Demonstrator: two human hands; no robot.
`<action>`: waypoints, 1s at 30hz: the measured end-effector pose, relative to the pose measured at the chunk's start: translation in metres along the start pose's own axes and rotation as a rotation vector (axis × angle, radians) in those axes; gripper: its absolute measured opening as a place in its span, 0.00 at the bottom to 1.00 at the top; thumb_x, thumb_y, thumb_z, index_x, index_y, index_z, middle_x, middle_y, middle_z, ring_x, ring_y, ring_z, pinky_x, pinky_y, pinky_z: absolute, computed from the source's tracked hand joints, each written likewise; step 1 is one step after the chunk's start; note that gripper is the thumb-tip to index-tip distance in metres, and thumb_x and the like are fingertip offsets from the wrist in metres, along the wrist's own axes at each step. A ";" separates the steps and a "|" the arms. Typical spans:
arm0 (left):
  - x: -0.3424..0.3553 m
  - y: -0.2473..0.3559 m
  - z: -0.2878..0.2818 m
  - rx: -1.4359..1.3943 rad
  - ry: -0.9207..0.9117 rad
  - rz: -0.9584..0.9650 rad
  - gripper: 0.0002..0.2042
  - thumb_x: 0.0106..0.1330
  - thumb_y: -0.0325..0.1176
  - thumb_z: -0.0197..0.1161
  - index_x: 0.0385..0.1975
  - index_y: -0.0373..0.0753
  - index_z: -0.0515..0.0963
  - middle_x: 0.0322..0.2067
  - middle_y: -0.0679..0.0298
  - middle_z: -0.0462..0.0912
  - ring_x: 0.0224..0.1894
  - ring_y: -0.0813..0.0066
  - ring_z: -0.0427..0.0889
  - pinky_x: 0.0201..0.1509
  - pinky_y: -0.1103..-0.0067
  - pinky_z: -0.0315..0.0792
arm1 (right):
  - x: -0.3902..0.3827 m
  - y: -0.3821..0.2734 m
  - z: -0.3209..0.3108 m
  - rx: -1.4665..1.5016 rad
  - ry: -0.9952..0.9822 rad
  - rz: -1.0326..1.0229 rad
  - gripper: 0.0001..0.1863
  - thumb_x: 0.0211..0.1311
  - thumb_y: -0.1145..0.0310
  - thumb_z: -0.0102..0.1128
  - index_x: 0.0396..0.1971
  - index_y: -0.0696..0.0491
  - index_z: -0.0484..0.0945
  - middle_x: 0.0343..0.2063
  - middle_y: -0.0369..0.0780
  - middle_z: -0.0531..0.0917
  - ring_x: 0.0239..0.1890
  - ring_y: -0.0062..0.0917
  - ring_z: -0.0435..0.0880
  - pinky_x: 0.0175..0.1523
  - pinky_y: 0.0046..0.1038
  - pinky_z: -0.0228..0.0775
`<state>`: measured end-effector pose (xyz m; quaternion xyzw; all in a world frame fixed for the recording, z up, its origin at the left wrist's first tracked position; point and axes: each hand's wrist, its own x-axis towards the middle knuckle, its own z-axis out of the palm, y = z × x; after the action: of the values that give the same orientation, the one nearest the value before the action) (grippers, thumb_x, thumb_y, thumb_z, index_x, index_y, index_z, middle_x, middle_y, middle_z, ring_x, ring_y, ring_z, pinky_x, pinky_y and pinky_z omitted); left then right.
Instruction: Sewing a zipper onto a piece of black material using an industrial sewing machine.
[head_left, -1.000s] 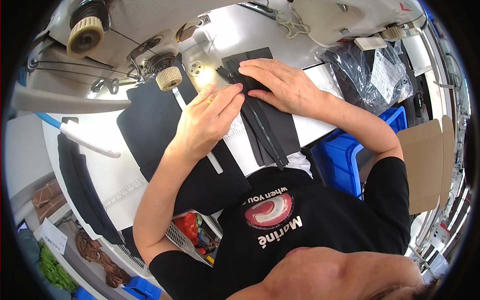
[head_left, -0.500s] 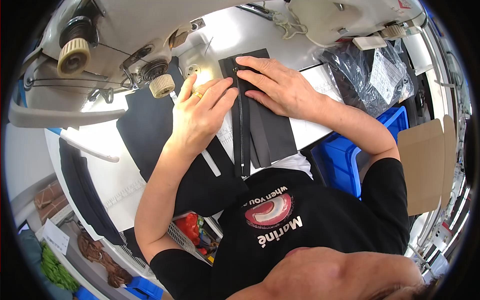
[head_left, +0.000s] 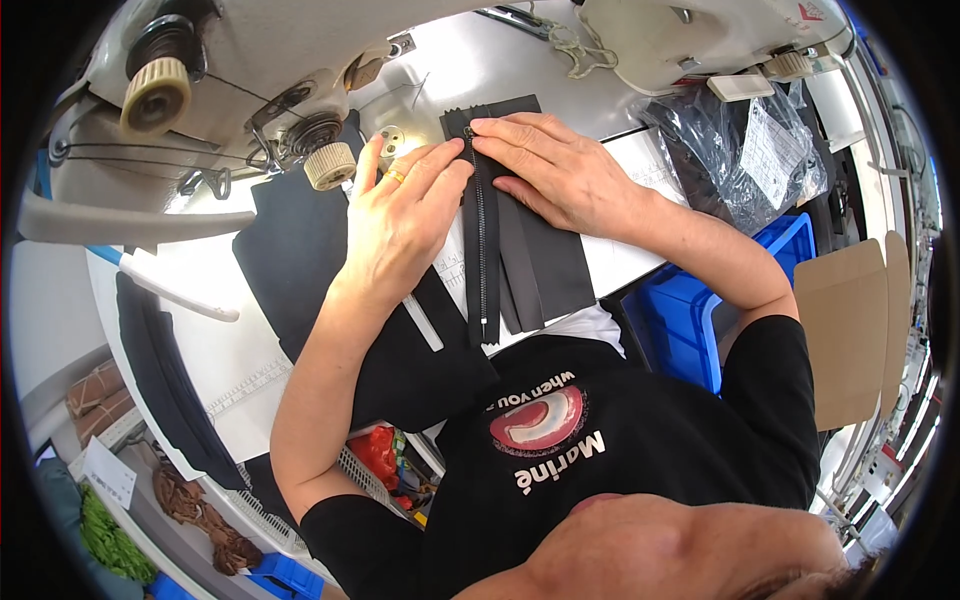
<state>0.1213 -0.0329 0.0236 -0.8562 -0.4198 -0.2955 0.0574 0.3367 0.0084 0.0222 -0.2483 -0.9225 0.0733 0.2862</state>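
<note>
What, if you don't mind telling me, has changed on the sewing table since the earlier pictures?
The black zipper and grey fabric strip, slanted a second ago, now lie straight. The left hand and right hand stay pressed on them; the sewing machine has not changed.

- The person wears a black short-sleeved T-shirt (head_left: 640,450); both sleeves end above the elbow and the forearms are bare.
- On the chest of the T-shirt sits a round red-and-white print (head_left: 538,422), with pale lettering curving just above and below it.
- A plain gold ring (head_left: 397,176) circles one finger of the left hand (head_left: 405,215).
- The right hand (head_left: 560,170) wears no ring or glove that shows, and neither wrist carries a watch or band.
</note>
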 end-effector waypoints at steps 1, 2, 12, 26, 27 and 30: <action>0.000 0.000 0.000 0.008 -0.020 0.003 0.10 0.55 0.28 0.64 0.37 0.41 0.79 0.45 0.66 0.81 0.47 0.73 0.81 0.61 0.55 0.64 | -0.001 0.000 0.000 -0.008 0.000 -0.008 0.24 0.52 0.72 0.66 0.51 0.59 0.74 0.55 0.44 0.75 0.52 0.38 0.77 0.54 0.32 0.74; 0.001 0.000 0.001 -0.013 -0.025 -0.020 0.10 0.55 0.28 0.65 0.38 0.41 0.79 0.45 0.67 0.81 0.47 0.73 0.81 0.62 0.54 0.63 | -0.002 0.001 0.001 -0.026 -0.016 -0.021 0.24 0.53 0.72 0.66 0.51 0.59 0.74 0.55 0.44 0.75 0.52 0.38 0.77 0.55 0.32 0.73; 0.003 -0.007 -0.003 -0.045 -0.107 -0.080 0.11 0.61 0.26 0.60 0.43 0.44 0.79 0.50 0.73 0.80 0.55 0.71 0.74 0.64 0.46 0.52 | 0.009 -0.001 -0.008 -0.040 0.031 -0.037 0.17 0.56 0.70 0.63 0.45 0.58 0.77 0.48 0.41 0.79 0.48 0.34 0.78 0.52 0.30 0.74; -0.003 -0.018 0.006 0.063 -0.104 -0.039 0.14 0.56 0.28 0.58 0.43 0.47 0.79 0.49 0.74 0.78 0.60 0.67 0.68 0.65 0.45 0.47 | -0.023 -0.100 -0.015 -0.074 -0.238 -0.384 0.11 0.42 0.70 0.56 0.26 0.61 0.76 0.26 0.39 0.72 0.27 0.24 0.73 0.29 0.25 0.64; -0.002 -0.017 0.006 0.012 -0.087 -0.039 0.13 0.57 0.27 0.58 0.42 0.47 0.80 0.49 0.76 0.79 0.60 0.67 0.68 0.67 0.44 0.45 | -0.018 -0.100 -0.019 -0.095 -0.252 -0.423 0.10 0.42 0.70 0.57 0.25 0.60 0.76 0.25 0.38 0.72 0.26 0.24 0.72 0.29 0.24 0.63; -0.002 -0.017 0.007 -0.035 -0.033 -0.037 0.13 0.56 0.24 0.60 0.40 0.45 0.81 0.47 0.76 0.81 0.59 0.65 0.70 0.56 0.58 0.62 | -0.007 -0.105 -0.024 -0.223 -0.305 -0.489 0.08 0.42 0.69 0.57 0.22 0.57 0.76 0.23 0.37 0.71 0.25 0.23 0.72 0.28 0.23 0.61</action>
<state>0.1112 -0.0211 0.0147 -0.8540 -0.4312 -0.2896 0.0303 0.3117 -0.0858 0.0680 -0.0349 -0.9896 -0.0632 0.1248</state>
